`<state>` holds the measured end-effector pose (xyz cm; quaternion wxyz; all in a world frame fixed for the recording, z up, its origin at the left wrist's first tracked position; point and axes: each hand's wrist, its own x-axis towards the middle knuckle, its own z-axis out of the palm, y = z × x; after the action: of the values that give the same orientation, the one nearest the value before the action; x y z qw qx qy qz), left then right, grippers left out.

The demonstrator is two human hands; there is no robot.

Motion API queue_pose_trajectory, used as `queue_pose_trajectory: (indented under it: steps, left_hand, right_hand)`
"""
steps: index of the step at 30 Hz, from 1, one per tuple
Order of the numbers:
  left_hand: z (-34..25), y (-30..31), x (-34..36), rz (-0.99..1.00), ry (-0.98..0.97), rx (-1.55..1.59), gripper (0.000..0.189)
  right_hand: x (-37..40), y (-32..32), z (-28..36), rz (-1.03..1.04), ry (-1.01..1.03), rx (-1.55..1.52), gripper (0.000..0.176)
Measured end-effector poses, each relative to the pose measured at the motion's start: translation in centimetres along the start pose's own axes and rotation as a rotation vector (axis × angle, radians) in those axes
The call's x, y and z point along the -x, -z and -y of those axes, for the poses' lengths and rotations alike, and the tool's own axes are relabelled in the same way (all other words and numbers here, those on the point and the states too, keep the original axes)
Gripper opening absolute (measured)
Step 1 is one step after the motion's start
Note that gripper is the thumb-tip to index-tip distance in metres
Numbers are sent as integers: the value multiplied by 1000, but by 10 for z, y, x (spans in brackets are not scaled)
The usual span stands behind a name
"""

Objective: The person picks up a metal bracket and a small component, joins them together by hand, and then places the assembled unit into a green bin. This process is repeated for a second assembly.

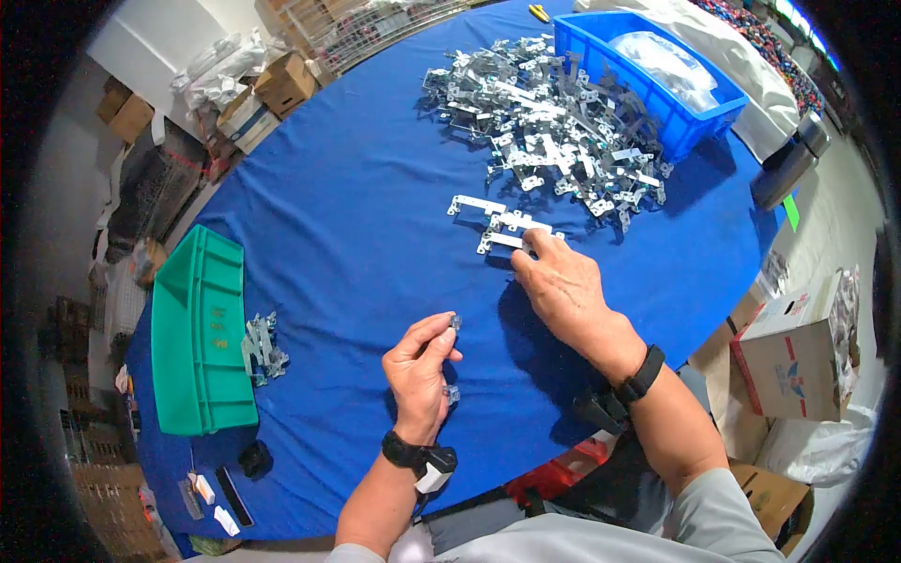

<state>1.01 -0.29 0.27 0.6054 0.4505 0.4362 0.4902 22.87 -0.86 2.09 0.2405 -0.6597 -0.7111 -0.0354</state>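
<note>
My left hand (pixel 420 371) is closed around a metal bracket (pixel 453 394), whose ends stick out by the fingertips and below the palm. The fingers hide its middle. Farther forward, my right hand (pixel 568 281) pinches the near end of a silvery metal bracket (pixel 508 241) with thumb and fingertips. That piece lies in a small group with other brackets (pixel 479 204) on the blue cloth. Just beyond the group spreads a large heap of similar brackets (pixel 554 131).
A blue bin (pixel 671 117) with clear plastic inside stands behind the heap. To the left are a green tray (pixel 205 413) and a small pile of brackets (pixel 266 352) beside it. A steel bottle (pixel 793 164) stands at the right table edge. Cardboard boxes (pixel 793 352) flank the table.
</note>
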Motion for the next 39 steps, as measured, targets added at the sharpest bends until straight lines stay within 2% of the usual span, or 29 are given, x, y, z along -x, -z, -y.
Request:
queue_pose_trajectory:
  steps: [7, 9, 10, 13, 20, 24, 28, 29, 30, 34, 39]
  left_hand:
    - [1, -1, 0, 13, -37, 10, 18]
    - [-1, -2, 0, 11, -30, 15, 18]
    - [-2, -2, 0, 11, -21, 19, 19]
    - [0, -1, 0, 18, -20, 24, 19]
    - [-11, 11, -5, 1, 4, -40, 21]
    - [-33, 50, -22, 118, -149, -366, 21]
    - [-59, 108, -52, 107, -227, -721, 21]
    - [-60, 126, -63, 83, -329, -884, 24]
    - [-66, 139, -72, 77, -542, -1087, 27]
    - [-83, 176, -99, -23, -653, -1354, 27]
    - [-63, 216, -127, 77, -825, -1633, 16]
  right_hand:
    - [1, 3, 8, 86, 33, -30, 8]
    - [3, 7, 20, 216, -37, -277, 13]
    - [4, 5, 22, 217, -33, -279, 13]
    - [4, 3, 23, 223, -62, -562, 19]
    - [6, -3, 21, 214, -48, -517, 18]
    - [6, 2, 21, 204, -23, -534, 17]
    - [5, 4, 24, 195, -4, -556, 16]
    - [5, 4, 23, 208, -3, -545, 16]
    - [4, 4, 23, 222, -4, -534, 17]
    - [5, 2, 23, 226, 3, -534, 17]
    - [5, 3, 23, 204, 7, -549, 17]
